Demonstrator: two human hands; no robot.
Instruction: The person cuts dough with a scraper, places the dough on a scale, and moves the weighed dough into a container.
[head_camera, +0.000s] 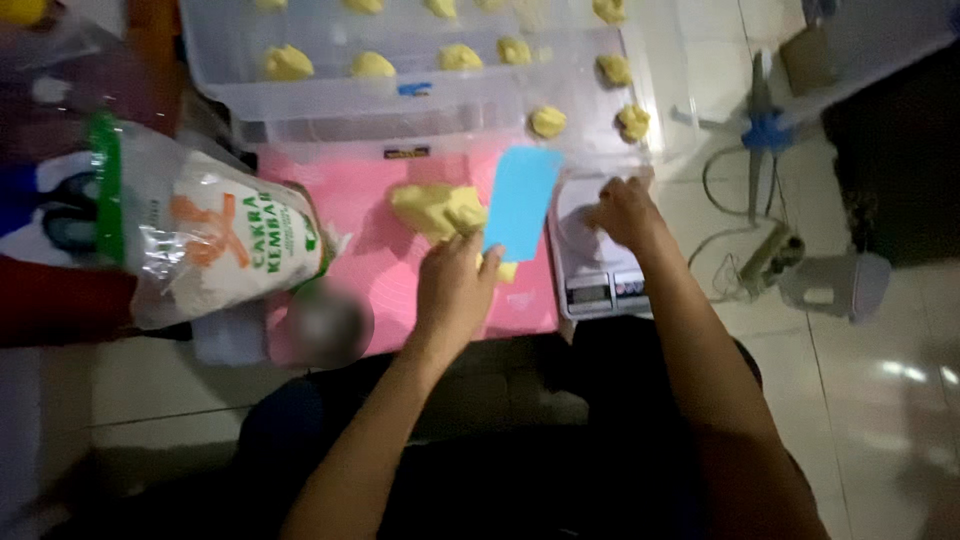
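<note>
My left hand (455, 285) holds a blue plastic scraper (522, 202) upright over the pink mat (350, 210). A lump of yellow dough (437, 208) lies on the mat just left of the scraper, and a small piece of dough (507, 271) sits by my fingers. My right hand (625, 212) rests over the white kitchen scale (590, 270), fingers curled on its platform; whether it holds a bit of dough I cannot tell.
Clear plastic trays (330, 100) behind the mat hold several yellow dough balls (287, 63). A flour bag (205, 235) lies at the left. A cable and white appliance (835, 285) sit on the tiled floor at the right.
</note>
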